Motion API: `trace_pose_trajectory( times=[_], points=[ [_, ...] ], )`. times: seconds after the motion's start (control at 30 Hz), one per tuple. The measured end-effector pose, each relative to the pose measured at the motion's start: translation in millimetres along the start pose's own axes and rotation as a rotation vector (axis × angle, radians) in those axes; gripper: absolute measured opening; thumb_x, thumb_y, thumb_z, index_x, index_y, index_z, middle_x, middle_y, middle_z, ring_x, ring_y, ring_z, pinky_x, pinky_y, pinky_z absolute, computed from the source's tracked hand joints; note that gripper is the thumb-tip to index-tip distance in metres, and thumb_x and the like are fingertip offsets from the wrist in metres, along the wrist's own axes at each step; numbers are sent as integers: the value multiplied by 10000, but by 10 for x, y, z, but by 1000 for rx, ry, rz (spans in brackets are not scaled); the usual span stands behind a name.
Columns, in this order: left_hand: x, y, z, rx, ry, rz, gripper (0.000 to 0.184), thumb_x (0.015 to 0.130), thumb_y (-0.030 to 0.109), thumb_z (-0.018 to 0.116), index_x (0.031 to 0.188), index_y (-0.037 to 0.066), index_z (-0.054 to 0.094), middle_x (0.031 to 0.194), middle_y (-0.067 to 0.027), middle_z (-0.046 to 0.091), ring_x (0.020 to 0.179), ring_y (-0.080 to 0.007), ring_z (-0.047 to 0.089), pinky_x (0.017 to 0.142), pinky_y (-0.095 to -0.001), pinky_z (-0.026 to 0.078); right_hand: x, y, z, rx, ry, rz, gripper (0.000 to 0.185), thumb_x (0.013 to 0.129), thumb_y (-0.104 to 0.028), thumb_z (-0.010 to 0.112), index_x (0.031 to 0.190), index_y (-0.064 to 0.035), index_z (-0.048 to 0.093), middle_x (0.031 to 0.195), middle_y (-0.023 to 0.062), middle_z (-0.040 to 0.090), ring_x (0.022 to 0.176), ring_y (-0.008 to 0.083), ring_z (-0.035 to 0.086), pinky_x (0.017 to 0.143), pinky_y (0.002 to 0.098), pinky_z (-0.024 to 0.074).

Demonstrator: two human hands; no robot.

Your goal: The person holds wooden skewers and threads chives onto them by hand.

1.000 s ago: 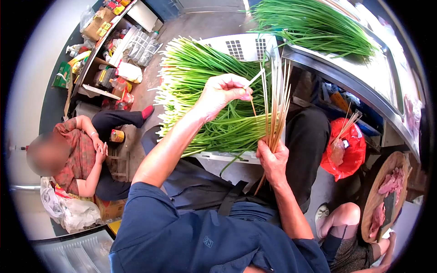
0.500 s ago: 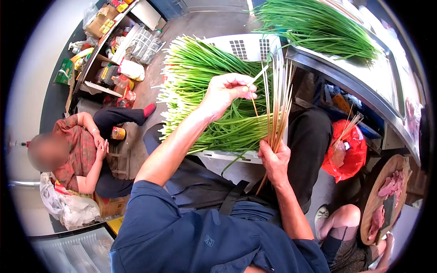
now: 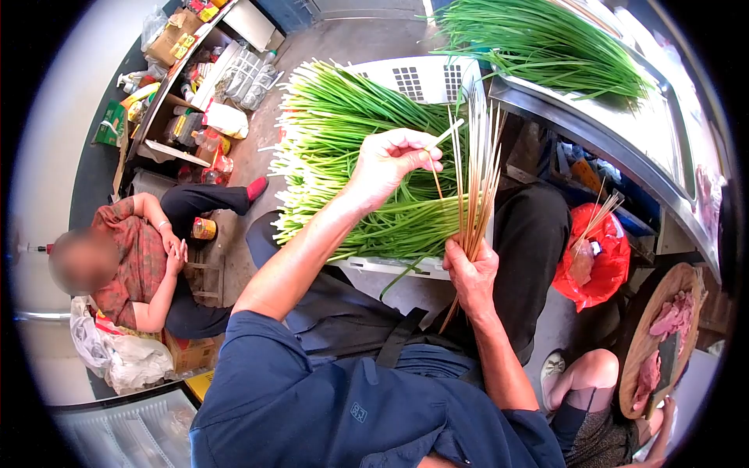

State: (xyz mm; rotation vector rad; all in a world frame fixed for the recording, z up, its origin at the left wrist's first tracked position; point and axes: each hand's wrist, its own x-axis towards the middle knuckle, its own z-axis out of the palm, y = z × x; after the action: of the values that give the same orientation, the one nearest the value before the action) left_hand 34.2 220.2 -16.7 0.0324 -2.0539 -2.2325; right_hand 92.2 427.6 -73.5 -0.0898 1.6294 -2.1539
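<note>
My left hand is closed in a pinch above the chives. It holds a thin bamboo skewer pointing down and a pale chive stalk end jutting up to the right. How the two meet is hidden by my fingers. My right hand is wrapped round a bundle of bamboo skewers, which fan out upward, with some ends showing below the fist. Long green chives fill a white plastic basket before me, pale ends to the left. Some bend across just left of the bundle.
More chives lie on a metal-edged table at upper right. Below it sits a red bag with skewers. A round board with meat and a knife is at right. Another person sits at left near a cluttered shelf.
My left hand has shifted very slightly, and the pale stalk end has moved a little right and down. My right hand and the skewer bundle stay in place.
</note>
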Motion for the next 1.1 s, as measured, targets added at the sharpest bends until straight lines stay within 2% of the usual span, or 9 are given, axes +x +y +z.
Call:
trace_pose_trajectory(
  times=[0.33, 0.43, 0.57, 0.77, 0.9, 0.93, 0.97, 1.0, 1.1],
  points=[
    [36, 74, -75, -39, -54, -64, 294, 899, 34, 572, 1188, -13, 540, 935, -124, 678, 851, -233, 672, 802, -321, 532, -1, 4, -14, -32, -7, -12, 85, 897, -92, 577, 863, -14, 576, 642, -15, 530, 563, 60, 475, 519, 217, 382],
    [28, 64, -86, -37, -96, -115, 367, 877, 18, 598, 1233, 7, 512, 913, -112, 690, 852, -200, 670, 809, -307, 520, -19, -11, -12, -28, -11, -17, 84, 898, -90, 576, 857, -16, 576, 643, -17, 527, 565, 60, 474, 520, 217, 384],
    [-131, 28, 81, 247, -230, -223, 554, 836, 10, 644, 1337, 30, 408, 887, -80, 694, 862, -110, 639, 840, -258, 482, -26, -38, 6, -8, 9, 5, 88, 899, -93, 574, 853, -18, 578, 646, -18, 526, 569, 61, 476, 524, 219, 387],
    [-207, 12, 70, 78, -90, -314, 651, 831, 21, 661, 1387, -5, 323, 922, -87, 685, 887, -121, 634, 852, -248, 476, -6, -10, -6, -4, 23, 16, 88, 901, -103, 575, 867, -22, 582, 640, -23, 527, 574, 60, 475, 530, 216, 382],
    [-208, 71, -241, 196, -105, -156, 347, 842, -4, 632, 1178, 30, 555, 922, -65, 686, 905, -135, 633, 902, -273, 464, 3, -18, -11, 63, 39, 57, 85, 901, -111, 577, 887, -27, 586, 621, -16, 532, 528, 47, 444, 485, 206, 350],
    [-165, 79, -382, 427, -65, 17, 197, 837, -5, 628, 1026, 43, 649, 900, -36, 684, 898, -135, 630, 880, -277, 474, 4, 0, -11, 74, 33, 27, 86, 901, -110, 577, 898, -25, 584, 615, -13, 535, 509, 42, 430, 466, 203, 334],
    [-132, 209, -468, 576, 14, 38, 104, 835, -1, 623, 922, 29, 671, 884, -21, 678, 876, -130, 627, 828, -271, 483, 5, 4, -16, 76, 34, 28, 86, 901, -110, 577, 898, -25, 584, 615, -13, 535, 509, 42, 430, 466, 203, 334],
    [-103, 281, -652, 883, 32, 129, 90, 828, 7, 626, 906, 30, 665, 877, -27, 673, 836, -114, 620, 753, -265, 489, 8, 5, -16, 65, 31, 32, 89, 900, -111, 578, 900, -22, 582, 616, -12, 536, 510, 43, 433, 467, 203, 334],
    [-71, 451, -1071, 1532, -156, 221, 62, 725, 60, 627, 767, 14, 626, 728, -108, 599, 702, -265, 602, 642, -368, 478, 10, -2, -7, 55, 25, 28, 96, 900, -115, 581, 900, -19, 580, 616, -9, 539, 511, 45, 435, 468, 204, 335]
  ],
)
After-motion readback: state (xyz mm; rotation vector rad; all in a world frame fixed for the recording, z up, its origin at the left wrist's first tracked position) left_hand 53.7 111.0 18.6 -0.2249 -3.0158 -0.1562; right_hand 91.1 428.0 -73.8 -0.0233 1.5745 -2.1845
